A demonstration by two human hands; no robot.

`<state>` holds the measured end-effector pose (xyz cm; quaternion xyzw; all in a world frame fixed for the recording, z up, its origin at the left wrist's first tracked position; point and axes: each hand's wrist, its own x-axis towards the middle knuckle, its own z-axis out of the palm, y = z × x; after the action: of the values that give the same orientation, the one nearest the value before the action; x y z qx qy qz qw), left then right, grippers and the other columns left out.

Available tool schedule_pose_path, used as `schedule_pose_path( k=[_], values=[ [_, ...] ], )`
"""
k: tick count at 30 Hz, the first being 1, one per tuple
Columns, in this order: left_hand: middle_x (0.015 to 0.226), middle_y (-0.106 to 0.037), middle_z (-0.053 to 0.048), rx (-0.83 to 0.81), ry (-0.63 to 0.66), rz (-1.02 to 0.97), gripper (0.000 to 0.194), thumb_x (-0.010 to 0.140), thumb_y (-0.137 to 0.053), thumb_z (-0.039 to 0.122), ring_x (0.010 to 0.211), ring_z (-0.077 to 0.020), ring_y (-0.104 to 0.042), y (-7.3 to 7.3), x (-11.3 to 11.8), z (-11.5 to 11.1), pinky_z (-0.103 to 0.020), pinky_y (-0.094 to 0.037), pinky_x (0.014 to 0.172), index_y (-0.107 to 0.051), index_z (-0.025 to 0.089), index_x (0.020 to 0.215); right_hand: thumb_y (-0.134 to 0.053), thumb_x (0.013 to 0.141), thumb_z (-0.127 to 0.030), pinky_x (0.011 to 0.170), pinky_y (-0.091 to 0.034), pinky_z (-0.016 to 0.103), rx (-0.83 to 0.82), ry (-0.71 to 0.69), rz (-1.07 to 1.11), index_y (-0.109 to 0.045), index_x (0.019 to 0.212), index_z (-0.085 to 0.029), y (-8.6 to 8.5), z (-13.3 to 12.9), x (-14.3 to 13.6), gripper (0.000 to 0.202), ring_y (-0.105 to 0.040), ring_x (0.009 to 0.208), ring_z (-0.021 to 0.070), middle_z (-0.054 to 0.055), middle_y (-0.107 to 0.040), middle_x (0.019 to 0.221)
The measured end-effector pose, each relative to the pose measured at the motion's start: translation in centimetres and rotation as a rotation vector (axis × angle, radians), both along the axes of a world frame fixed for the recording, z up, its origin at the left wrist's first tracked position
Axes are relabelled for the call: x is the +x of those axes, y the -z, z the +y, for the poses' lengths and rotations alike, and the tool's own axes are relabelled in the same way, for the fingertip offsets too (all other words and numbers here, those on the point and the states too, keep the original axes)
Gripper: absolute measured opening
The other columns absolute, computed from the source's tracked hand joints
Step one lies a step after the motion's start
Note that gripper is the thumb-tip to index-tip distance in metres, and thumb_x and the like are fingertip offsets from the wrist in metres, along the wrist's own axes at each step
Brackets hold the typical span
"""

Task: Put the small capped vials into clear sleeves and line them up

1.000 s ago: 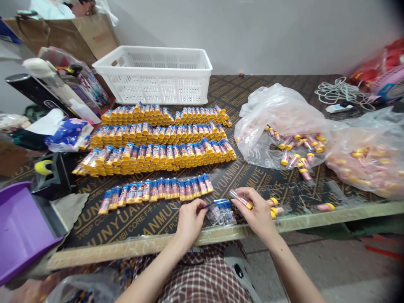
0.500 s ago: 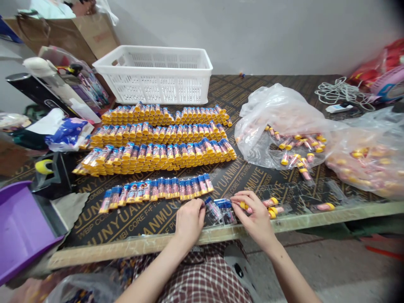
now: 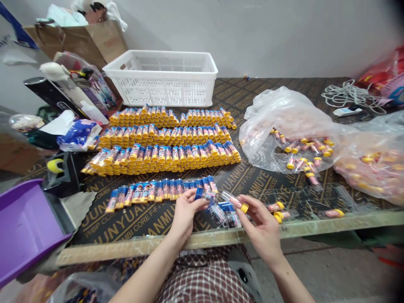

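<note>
Between the fingers of my left hand (image 3: 187, 210) is a small clear piece with a blue end (image 3: 205, 195). My right hand (image 3: 262, 223) pinches a clear tube with a yellow cap (image 3: 235, 201), its clear end tilted up toward the left. Blue-topped clear pieces (image 3: 225, 213) lie on the table below and between both hands. A single row of finished-looking blue and yellow tubes (image 3: 158, 190) lies behind my left hand. Loose yellow-capped tubes (image 3: 276, 206) rest just right of my right hand.
Stacked rows of tubes (image 3: 164, 155) stand before a white basket (image 3: 164, 86). Plastic bags of tubes (image 3: 284, 105) lie at the right, near a white cable (image 3: 350, 94). A purple dustpan (image 3: 25, 231) and tape dispenser (image 3: 63, 172) are at the left. The table's edge (image 3: 142, 246) runs in front.
My left hand has lifted a blue-ended clear piece. My right hand has raised a yellow-capped tube from the table. The view has shifted slightly, so the scene sits farther right.
</note>
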<state>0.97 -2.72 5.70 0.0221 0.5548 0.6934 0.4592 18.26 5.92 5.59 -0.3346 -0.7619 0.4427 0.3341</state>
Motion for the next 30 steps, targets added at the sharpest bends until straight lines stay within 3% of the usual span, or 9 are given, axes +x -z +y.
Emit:
schedule_pose_path(
  k=[5,14,22,27,30],
  values=[
    [0.063,-0.066,0.001,0.03,-0.054,-0.129,0.033,0.053,-0.083,0.031,0.058,-0.0119,-0.064,-0.5,-0.8,0.5,-0.024,-0.055,0.059,-0.059,0.014,0.067,-0.06,0.083,-0.018,0.086,-0.052,0.039,0.09,0.052,0.088,-0.063,0.107,-0.025,-0.2,-1.0,-0.3,0.025,-0.058,0.108,0.0234,0.009,-0.061,0.115],
    [0.061,-0.067,-0.003,-0.025,-0.095,-0.049,0.04,0.05,-0.083,0.045,0.058,-0.0132,-0.062,-0.3,-1.0,0.2,-0.026,-0.054,0.059,-0.068,0.011,0.065,-0.06,0.082,-0.014,0.081,-0.052,0.038,0.217,0.062,0.066,-0.064,0.108,-0.027,-0.8,-1.7,-0.7,0.03,-0.06,0.1,0.0227,0.008,-0.062,0.108],
    [0.06,-0.065,0.0,-0.012,-0.104,0.008,0.035,0.056,-0.081,0.042,0.057,-0.0106,-0.059,0.1,-0.6,0.3,-0.023,-0.052,0.057,-0.066,0.012,0.062,-0.059,0.081,-0.011,0.087,-0.051,0.039,0.265,-0.053,0.045,-0.064,0.112,-0.029,-1.0,-2.0,-1.1,0.036,-0.061,0.1,0.0221,0.007,-0.064,0.107],
    [0.069,-0.067,0.0,0.101,-0.022,-0.021,0.031,0.062,-0.079,0.036,0.063,-0.0111,-0.062,-0.6,0.1,0.2,-0.024,-0.054,0.063,-0.064,0.013,0.078,-0.052,0.086,-0.012,0.088,-0.052,0.035,0.181,-0.2,0.008,-0.062,0.117,-0.029,-0.7,-2.0,-1.3,0.038,-0.06,0.104,0.0201,0.007,-0.061,0.113],
    [0.072,-0.068,0.0,0.138,0.034,-0.081,0.035,0.06,-0.081,0.028,0.064,-0.0111,-0.063,-1.0,0.2,0.1,-0.025,-0.054,0.065,-0.062,0.015,0.087,-0.05,0.086,-0.011,0.081,-0.054,0.031,0.126,-0.233,0.041,-0.063,0.115,-0.03,-0.4,-1.8,-1.4,0.037,-0.062,0.097,0.0178,0.006,-0.062,0.107]
  ],
)
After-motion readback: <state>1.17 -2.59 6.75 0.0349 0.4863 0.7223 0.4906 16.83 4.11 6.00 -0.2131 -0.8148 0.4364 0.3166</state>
